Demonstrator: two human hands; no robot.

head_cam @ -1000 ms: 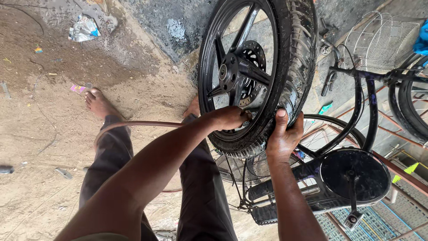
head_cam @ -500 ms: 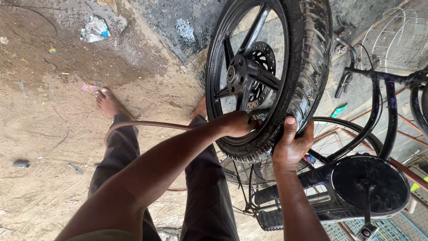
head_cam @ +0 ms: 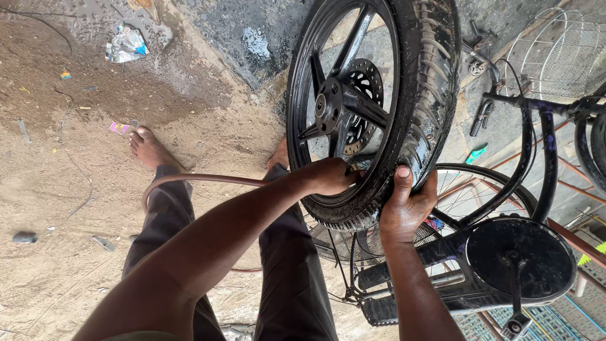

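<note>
Below our head camera, a black motorcycle wheel (head_cam: 379,107) stands upright above our knees, its wet, knobbly tyre beside a parked bicycle (head_cam: 505,252). Our right hand (head_cam: 407,205) cups the tread from underneath, thumb up and fingers wrapped round it, while our left hand (head_cam: 331,177) closes on the rim's inner edge where a brown hose (head_cam: 196,180) ends, its fingertips hidden. We judge the wheel heavy, stiff and slippery, best gripped by the rim or a spoke.
</note>
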